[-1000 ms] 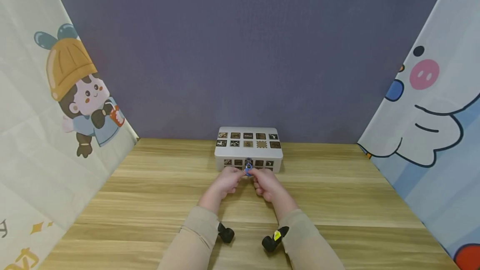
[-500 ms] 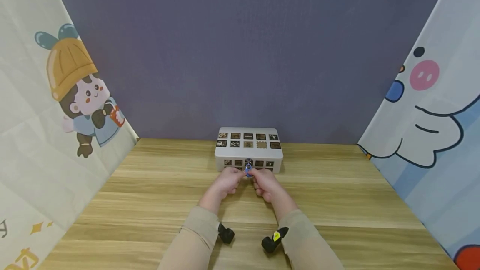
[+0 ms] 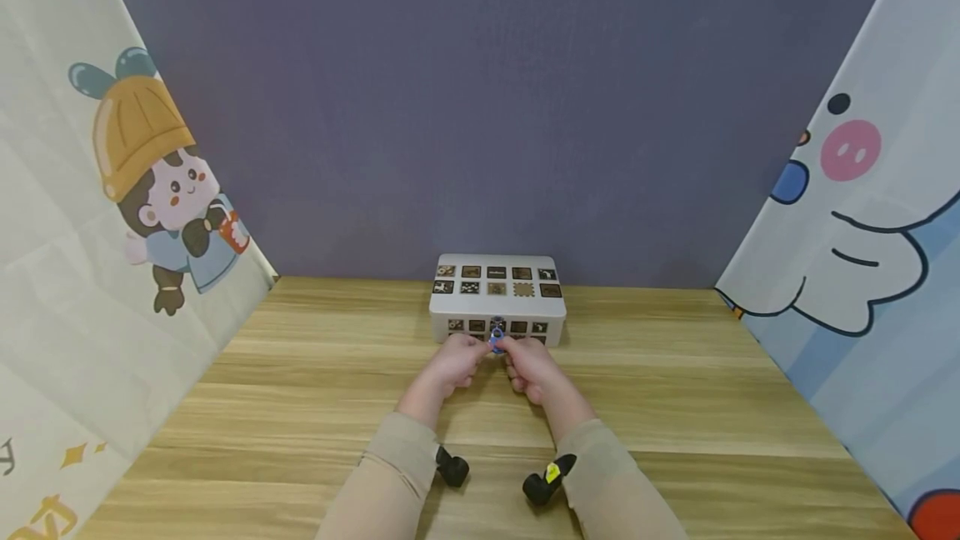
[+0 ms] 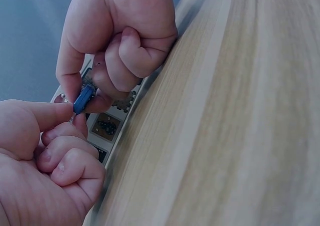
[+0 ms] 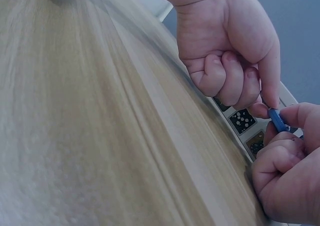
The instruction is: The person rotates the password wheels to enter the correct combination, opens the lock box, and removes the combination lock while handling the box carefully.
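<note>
A pale box (image 3: 465,305) printed with small brown and black pictures stands lidded at the back of the table. At the middle of its front hangs a small blue padlock (image 3: 497,343), by the metal latch (image 3: 497,323). My right hand (image 3: 532,367) pinches the padlock's body between thumb and forefinger, other fingers curled in. From the other side my left hand (image 3: 456,361) pinches a small silvery piece (image 4: 72,118), apparently a key at the lock's lower end, mostly hidden by the fingertips. Thumb tips of both hands nearly meet at the padlock.
The wood-grain table (image 3: 337,390) stretches to both sides of the box. Close behind the box rises a dark grey-blue wall (image 3: 480,107). Cartoon-printed curtains stand at the left (image 3: 60,273) and right (image 3: 900,290). Black wrist cameras (image 3: 452,468) sit at the sleeves.
</note>
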`<control>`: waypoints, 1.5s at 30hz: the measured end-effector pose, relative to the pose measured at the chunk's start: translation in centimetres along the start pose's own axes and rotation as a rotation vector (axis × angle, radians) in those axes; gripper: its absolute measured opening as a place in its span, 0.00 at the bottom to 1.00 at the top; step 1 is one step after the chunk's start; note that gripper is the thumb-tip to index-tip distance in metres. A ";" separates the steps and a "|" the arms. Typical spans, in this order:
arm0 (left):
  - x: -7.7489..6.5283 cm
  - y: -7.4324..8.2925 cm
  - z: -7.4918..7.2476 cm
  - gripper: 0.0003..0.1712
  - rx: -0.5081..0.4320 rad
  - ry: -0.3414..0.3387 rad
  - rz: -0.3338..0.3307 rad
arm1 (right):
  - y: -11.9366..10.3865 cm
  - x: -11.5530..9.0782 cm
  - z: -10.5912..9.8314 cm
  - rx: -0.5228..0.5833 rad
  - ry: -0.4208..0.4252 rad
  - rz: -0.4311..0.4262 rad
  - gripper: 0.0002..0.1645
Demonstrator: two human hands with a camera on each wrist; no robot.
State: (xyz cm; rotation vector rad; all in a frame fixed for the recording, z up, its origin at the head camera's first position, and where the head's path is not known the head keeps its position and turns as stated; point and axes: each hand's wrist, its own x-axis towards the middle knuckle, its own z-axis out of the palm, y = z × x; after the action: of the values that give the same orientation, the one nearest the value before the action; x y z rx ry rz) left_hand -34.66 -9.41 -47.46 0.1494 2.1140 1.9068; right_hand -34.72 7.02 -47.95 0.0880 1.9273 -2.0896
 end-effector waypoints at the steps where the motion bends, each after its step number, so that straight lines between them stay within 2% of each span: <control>1: 0.0 0.0 0.0 0.19 -0.002 -0.001 -0.002 | 0.0 0.0 0.0 -0.003 -0.001 -0.004 0.14; 9: -0.2 0.1 0.0 0.19 -0.002 0.005 0.002 | -0.1 -0.1 0.0 -0.005 0.003 0.008 0.16; 18: -0.2 0.0 0.1 0.17 -0.008 0.005 -0.007 | 0.0 0.0 0.0 -0.003 0.007 0.011 0.10; 26: -0.3 0.1 0.1 0.18 0.005 0.018 -0.019 | -0.1 0.0 -0.1 0.015 0.011 0.030 0.09; 34: -0.1 0.1 0.0 0.18 0.031 0.039 -0.030 | -0.5 -0.2 -0.2 0.075 0.019 0.048 0.14; 45: -0.4 0.5 0.1 0.14 -0.021 0.028 -0.041 | -1.0 -0.6 -1.1 0.143 0.006 0.070 0.19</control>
State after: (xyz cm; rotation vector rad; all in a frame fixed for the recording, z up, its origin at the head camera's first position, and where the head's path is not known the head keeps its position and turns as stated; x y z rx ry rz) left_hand -34.25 -9.35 -46.96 0.0749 2.0976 1.9176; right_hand -34.60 8.27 -46.98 0.1899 1.7499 -2.1807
